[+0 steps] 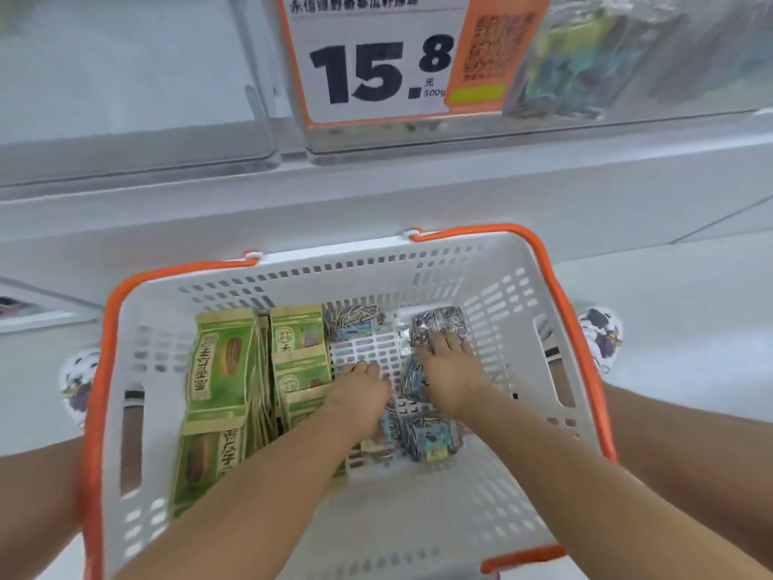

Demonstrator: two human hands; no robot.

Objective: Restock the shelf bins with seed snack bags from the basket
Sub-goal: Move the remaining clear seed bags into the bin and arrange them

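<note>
Fingers of the right hand [449, 372] lie spread on a clear seed bag [437, 328]; those of the left hand [362, 391] curl beside another. Both bags lie in the basket [523, 278]. Slippery film may slide free before reaching the shelf bin [627, 119].

basket [493, 286] sits on the floor [669, 295] right by the shelf [376, 194], with clear bins [125, 119] on top

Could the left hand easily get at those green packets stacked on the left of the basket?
Probably yes. The left hand is already down inside the basket, right beside the green packets, and nothing lies over them.
</note>
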